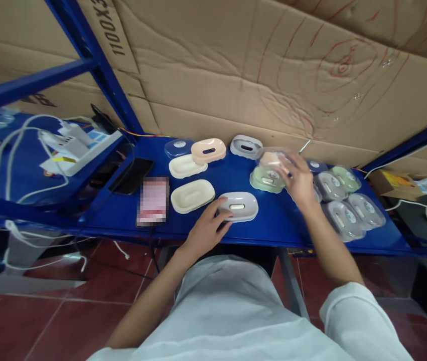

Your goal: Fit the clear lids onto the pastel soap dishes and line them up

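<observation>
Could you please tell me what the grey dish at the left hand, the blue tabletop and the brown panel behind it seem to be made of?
Grey dish: probably moulded plastic, lightly glossy, given its soft highlights and smooth rounded rim.
Blue tabletop: smooth and evenly coloured, perhaps painted metal, though the coating hides what lies beneath.
Brown panel: most likely matt cardboard, judging by its creases and printed lettering.
</observation>
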Action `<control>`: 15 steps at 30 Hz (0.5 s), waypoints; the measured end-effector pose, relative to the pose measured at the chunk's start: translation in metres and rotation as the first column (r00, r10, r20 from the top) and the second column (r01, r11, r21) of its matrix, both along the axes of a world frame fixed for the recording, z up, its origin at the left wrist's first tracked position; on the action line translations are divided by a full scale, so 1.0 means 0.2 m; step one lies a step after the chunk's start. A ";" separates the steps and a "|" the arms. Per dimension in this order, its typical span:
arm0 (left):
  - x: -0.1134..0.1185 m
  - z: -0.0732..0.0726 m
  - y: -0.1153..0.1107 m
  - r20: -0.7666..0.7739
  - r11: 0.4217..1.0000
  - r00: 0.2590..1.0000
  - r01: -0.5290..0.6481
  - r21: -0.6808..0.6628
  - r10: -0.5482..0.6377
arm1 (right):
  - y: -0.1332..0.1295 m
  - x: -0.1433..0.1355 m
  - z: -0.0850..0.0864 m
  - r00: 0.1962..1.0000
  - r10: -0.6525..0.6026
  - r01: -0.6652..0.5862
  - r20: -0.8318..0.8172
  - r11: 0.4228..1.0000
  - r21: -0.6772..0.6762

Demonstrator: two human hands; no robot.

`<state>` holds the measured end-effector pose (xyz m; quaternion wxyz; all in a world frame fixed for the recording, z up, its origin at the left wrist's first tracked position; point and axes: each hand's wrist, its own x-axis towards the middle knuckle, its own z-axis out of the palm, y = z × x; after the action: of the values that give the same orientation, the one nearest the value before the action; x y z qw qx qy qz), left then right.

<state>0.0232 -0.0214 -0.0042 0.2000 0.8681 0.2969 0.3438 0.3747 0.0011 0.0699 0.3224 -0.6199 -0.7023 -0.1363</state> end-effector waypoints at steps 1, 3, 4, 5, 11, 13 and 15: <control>0.00 0.00 0.00 0.016 0.999 1.000 -0.016 -0.028 0.017 | -0.10 -0.10 -0.04 0.999 0.043 -0.043 0.017 0.999 0.030; -0.01 -0.02 0.01 0.050 0.996 0.998 -0.044 -0.082 0.049 | -0.28 -0.29 -0.14 0.996 0.092 -0.093 0.019 0.995 0.037; -0.01 -0.02 0.02 0.062 0.993 0.996 -0.053 -0.107 0.060 | -0.35 -0.37 -0.18 0.994 0.106 -0.106 0.007 0.994 0.041; -0.01 -0.03 0.02 0.068 0.990 0.995 -0.058 -0.130 0.067 | -0.41 -0.43 -0.22 0.993 0.114 -0.114 -0.010 0.993 0.042; 0.00 -0.06 0.04 0.053 0.986 0.998 -0.032 -0.164 0.041 | -0.46 -0.55 -0.32 0.963 0.270 -0.271 -0.014 0.962 -0.043; 0.00 -0.07 0.05 0.064 0.986 0.997 -0.035 -0.163 0.046 | -0.46 -0.53 -0.32 0.940 0.340 -0.338 0.017 0.939 -0.069; 0.00 -0.07 0.05 0.076 0.984 0.995 -0.044 -0.174 0.058 | -0.46 -0.51 -0.32 0.920 0.390 -0.386 0.035 0.918 -0.089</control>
<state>0.0226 -0.0122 -0.0187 0.2772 0.8250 0.3394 0.3568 0.2728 -0.0905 0.0068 0.2995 -0.4771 -0.8242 -0.0576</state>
